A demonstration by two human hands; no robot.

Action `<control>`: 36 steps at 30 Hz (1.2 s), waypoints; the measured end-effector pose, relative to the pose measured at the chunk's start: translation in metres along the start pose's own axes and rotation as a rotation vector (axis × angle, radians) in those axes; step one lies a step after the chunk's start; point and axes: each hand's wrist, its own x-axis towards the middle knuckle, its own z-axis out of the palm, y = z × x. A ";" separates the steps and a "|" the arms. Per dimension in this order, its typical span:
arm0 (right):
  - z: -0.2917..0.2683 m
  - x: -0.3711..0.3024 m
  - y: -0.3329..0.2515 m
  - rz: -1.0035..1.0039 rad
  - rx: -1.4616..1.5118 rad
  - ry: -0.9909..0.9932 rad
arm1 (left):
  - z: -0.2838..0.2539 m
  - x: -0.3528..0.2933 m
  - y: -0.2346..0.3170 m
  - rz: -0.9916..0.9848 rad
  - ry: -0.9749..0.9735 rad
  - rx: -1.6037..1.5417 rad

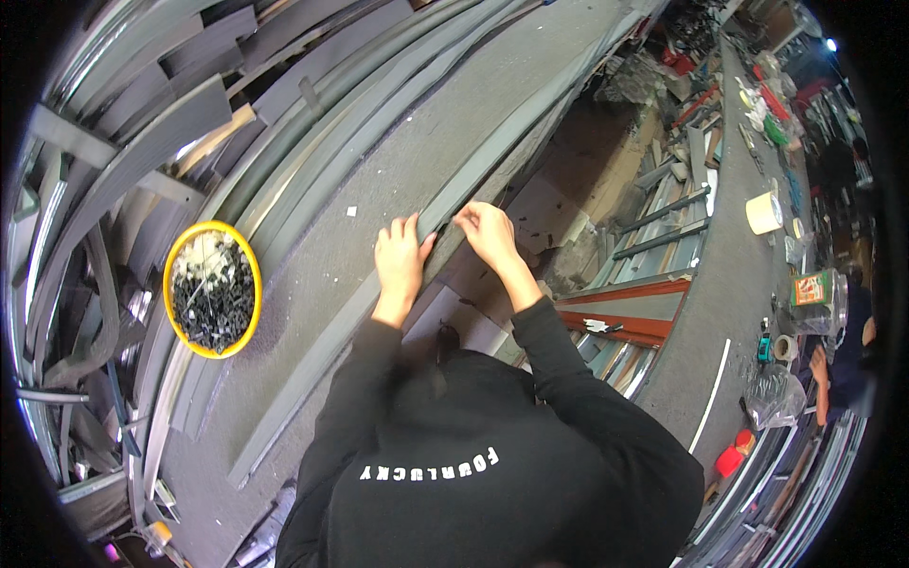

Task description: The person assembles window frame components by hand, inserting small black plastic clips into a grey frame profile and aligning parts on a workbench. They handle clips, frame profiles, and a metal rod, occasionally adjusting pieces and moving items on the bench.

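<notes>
A long grey profile [492, 144] lies diagonally across the grey-covered workbench [369, 161], along its right edge. My left hand [400, 263] grips this profile around its middle, fingers over the top and thumb on the near side. Just to the right, my right hand [490, 237] pinches its fingertips together at the profile's right edge. Whatever sits between those fingertips is too small to make out. A thin dark line runs along that edge. Left of my hands, a yellow-rimmed bowl [249, 327] holds small black and whitish pieces.
Stacked grey profiles [189, 114] fill the left side. Right of the gap, a second bench [734, 284] carries a tape roll [764, 214] and a clear jar [833, 301]. Red-brown frame pieces [630, 327] lie beside it. Another person's hand [821, 374] shows at the far right.
</notes>
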 end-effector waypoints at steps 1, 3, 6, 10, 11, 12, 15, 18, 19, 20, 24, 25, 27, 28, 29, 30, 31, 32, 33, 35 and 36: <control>-0.013 -0.002 -0.005 -0.030 -0.059 -0.070 | -0.007 -0.006 -0.005 0.017 -0.016 -0.008; -0.040 -0.008 -0.021 -0.152 -0.184 -0.103 | -0.028 -0.027 -0.020 0.019 0.021 -0.074; -0.073 -0.022 -0.055 0.022 -0.042 -0.472 | -0.070 -0.072 -0.054 -0.023 -0.012 -0.116; -0.084 -0.040 -0.109 -0.286 -0.063 -0.529 | -0.132 -0.141 -0.103 -0.128 -0.103 -0.094; -0.083 -0.043 -0.122 -0.316 -0.041 -0.578 | -0.148 -0.158 -0.115 -0.155 -0.130 -0.078; -0.081 -0.045 -0.135 -0.293 0.049 -0.627 | -0.163 -0.176 -0.127 -0.165 -0.129 -0.060; -0.076 -0.046 -0.173 -0.399 0.165 -0.690 | -0.210 -0.236 -0.164 -0.214 -0.139 0.020; -0.075 -0.043 -0.209 -0.522 0.128 -0.752 | -0.256 -0.306 -0.200 -0.312 -0.165 0.134; -0.075 -0.041 -0.220 -0.578 0.149 -0.687 | -0.273 -0.331 -0.210 -0.346 -0.179 0.169; -0.075 -0.040 -0.231 -0.613 0.134 -0.670 | -0.291 -0.356 -0.221 -0.386 -0.198 0.208; -0.074 -0.037 -0.255 -0.673 0.052 -0.566 | -0.361 -0.445 -0.255 -0.568 -0.300 0.345; -0.072 -0.037 -0.256 -0.694 0.053 -0.561 | -0.378 -0.462 -0.261 -0.622 -0.331 0.382; -0.066 -0.037 -0.250 -0.608 0.051 -0.601 | -0.400 -0.489 -0.274 -0.718 -0.347 0.396; -0.062 -0.037 -0.243 -0.558 0.021 -0.632 | -0.409 -0.497 -0.280 -0.725 -0.377 0.385; -0.057 -0.037 -0.234 -0.508 -0.010 -0.659 | -0.416 -0.500 -0.285 -0.763 -0.402 0.389; -0.052 -0.038 -0.223 -0.449 -0.039 -0.645 | -0.423 -0.499 -0.290 -0.805 -0.426 0.391; -0.047 -0.038 -0.210 -0.388 -0.102 -0.669 | -0.426 -0.494 -0.292 -0.890 -0.504 0.368; -0.041 -0.039 -0.196 -0.357 -0.124 -0.662 | -0.428 -0.482 -0.293 -0.901 -0.627 0.467; -0.037 -0.039 -0.181 -0.307 -0.162 -0.675 | -0.426 -0.464 -0.290 -0.941 -0.685 0.514; -0.029 -0.041 -0.150 -0.316 -0.167 -0.624 | -0.411 -0.415 -0.272 -1.142 -0.888 0.628; -0.026 -0.041 -0.135 -0.285 -0.197 -0.624 | -0.394 -0.383 -0.257 -1.038 -0.789 0.554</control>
